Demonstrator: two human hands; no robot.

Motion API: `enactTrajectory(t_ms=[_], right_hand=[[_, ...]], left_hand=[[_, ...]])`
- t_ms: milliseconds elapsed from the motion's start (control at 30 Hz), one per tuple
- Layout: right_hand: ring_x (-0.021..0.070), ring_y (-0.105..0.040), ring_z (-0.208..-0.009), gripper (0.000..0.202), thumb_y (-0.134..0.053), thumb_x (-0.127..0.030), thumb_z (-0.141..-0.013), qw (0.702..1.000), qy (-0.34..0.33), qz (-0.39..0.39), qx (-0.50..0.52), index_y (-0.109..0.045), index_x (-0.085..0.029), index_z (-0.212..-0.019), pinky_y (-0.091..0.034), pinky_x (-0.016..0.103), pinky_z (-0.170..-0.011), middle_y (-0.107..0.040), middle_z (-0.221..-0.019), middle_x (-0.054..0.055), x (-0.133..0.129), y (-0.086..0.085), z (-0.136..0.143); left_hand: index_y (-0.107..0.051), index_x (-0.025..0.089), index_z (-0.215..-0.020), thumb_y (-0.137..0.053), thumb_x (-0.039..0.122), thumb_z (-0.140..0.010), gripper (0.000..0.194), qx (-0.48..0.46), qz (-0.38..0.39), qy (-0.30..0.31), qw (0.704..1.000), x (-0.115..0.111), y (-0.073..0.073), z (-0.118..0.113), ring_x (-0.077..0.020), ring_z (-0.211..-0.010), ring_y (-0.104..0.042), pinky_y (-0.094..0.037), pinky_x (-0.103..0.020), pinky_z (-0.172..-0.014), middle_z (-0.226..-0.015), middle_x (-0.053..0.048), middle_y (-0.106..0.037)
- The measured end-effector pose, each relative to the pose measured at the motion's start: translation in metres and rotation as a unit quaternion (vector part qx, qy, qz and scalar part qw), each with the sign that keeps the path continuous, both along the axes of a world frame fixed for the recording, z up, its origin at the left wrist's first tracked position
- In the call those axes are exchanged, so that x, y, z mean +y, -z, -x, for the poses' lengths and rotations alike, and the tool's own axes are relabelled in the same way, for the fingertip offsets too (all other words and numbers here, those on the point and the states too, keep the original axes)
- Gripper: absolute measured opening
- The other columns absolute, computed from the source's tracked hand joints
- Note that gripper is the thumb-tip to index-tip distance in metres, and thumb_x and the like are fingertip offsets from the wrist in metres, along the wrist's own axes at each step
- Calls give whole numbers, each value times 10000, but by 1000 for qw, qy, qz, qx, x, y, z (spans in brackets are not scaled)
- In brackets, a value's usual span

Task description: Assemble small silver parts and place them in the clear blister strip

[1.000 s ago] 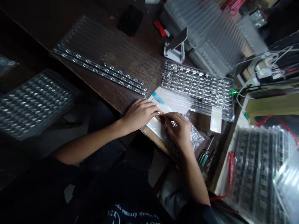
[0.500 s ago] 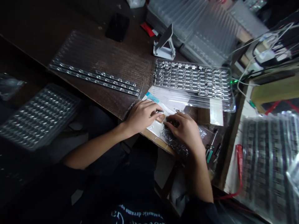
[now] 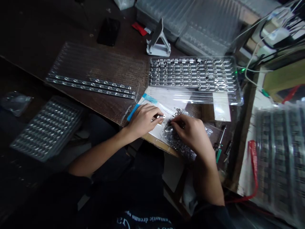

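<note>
Thumb and forefinger of my left hand (image 3: 143, 120) are closed on a small shiny metal part (image 3: 162, 116), above a white board with blue tape (image 3: 149, 98) along its edge. To the right, the fingers of my right hand (image 3: 194, 132) are pinched together at a clear plastic bag (image 3: 177, 141) full of small dark and silvery parts. Whatever lies between those fingertips is too small to make out. More small metal pieces (image 3: 177, 112) lie just beyond the right fingers. Past both hands, a clear tray (image 3: 190, 96) carries rows of the shiny metal parts.
At left lies a ribbed clear tray (image 3: 95, 62) with a few filled rows. A grey stand (image 3: 158, 47) and dark phone-like slab (image 3: 109, 31) are behind. Green-handled screwdriver (image 3: 218, 151) lies right. A wooden ledge with cables (image 3: 256, 47) borders the right side; stacked filled trays (image 3: 46, 128) stand lower left.
The view has shifted slightly. My right hand has moved a little away from my left, its fingers now at the bag's near-left side. The left hand still pinches the metal part.
</note>
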State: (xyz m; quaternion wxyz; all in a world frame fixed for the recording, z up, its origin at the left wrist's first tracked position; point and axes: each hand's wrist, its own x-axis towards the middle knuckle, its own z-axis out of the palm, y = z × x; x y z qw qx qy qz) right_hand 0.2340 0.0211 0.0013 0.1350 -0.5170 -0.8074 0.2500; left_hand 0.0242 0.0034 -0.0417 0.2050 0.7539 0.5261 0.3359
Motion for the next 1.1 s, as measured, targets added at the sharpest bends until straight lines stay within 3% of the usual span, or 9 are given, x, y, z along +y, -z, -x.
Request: enactTrajectory(t_ms=[200,367,500,600,700,800,967,1100], right_hand=[[224,-714,-838,151,-616,-221,-898,999,-36,-7,8,-758,-198,-945,-511,330,-760,-769,-942,74,2,-1,-4],[224,-718,-818,195,-595,-278,-942,999,3,-37,21,-772,-197,-942,-529,337,-766,-776,-914,77,4,0,-5],[218,-705,-864,263,-507,-201,-965,997,-23,-59,50,-763,-190,-1024,-530,338,-793,-744,-977,100,5,4,10],[210,-693,-842,236,-518,-179,-950,994,-60,-58,76,-752,-208,-944,-527,326,-777,-732,-944,87,4,11,27],[204,-682,-808,209,-532,-185,-951,992,-82,-66,70,-738,-204,-923,-523,304,-744,-723,-912,83,2,19,40],[223,-674,-842,241,-512,-199,-978,990,-104,-92,14,-746,-208,-1038,-521,313,-744,-718,-974,105,0,23,44],[252,-662,-917,313,-523,-113,-961,981,-147,-113,-50,-723,-202,-1185,-523,338,-785,-711,-1061,117,-3,21,45],[248,-670,-941,322,-538,-89,-948,982,-168,-85,-33,-725,-199,-1185,-537,342,-800,-718,-1062,111,0,19,46]], left_hand=[[-670,206,-868,-724,248,-882,70,2,2,-16,1000,1,2,-1,-213,-912,-641,-460,-341,-810,-882,-22,-732],[-671,196,-892,-694,204,-904,28,-26,-27,0,999,0,4,-1,-201,-897,-663,-476,-324,-804,-898,-23,-749],[-668,180,-936,-642,205,-946,38,-86,-81,-17,993,-5,2,3,-187,-924,-678,-510,-318,-848,-927,-43,-755],[-666,184,-989,-668,207,-932,61,-101,-86,-23,991,-10,-1,10,-173,-923,-697,-530,-307,-853,-953,-43,-759],[-649,188,-1103,-711,211,-905,209,-110,-85,-38,990,-15,-4,20,-162,-927,-718,-542,-303,-873,-1011,-49,-766],[-639,197,-1153,-730,222,-892,277,-86,-82,-47,992,-19,-8,33,-170,-931,-724,-544,-321,-889,-1008,-45,-771],[-639,220,-1186,-712,244,-906,291,-16,-68,-53,996,-18,-17,60,-185,-972,-710,-536,-348,-923,-1011,-27,-772],[-681,216,-1092,-634,235,-944,157,19,-81,-93,992,2,-26,88,-193,-1002,-706,-537,-356,-935,-1057,-40,-768]])
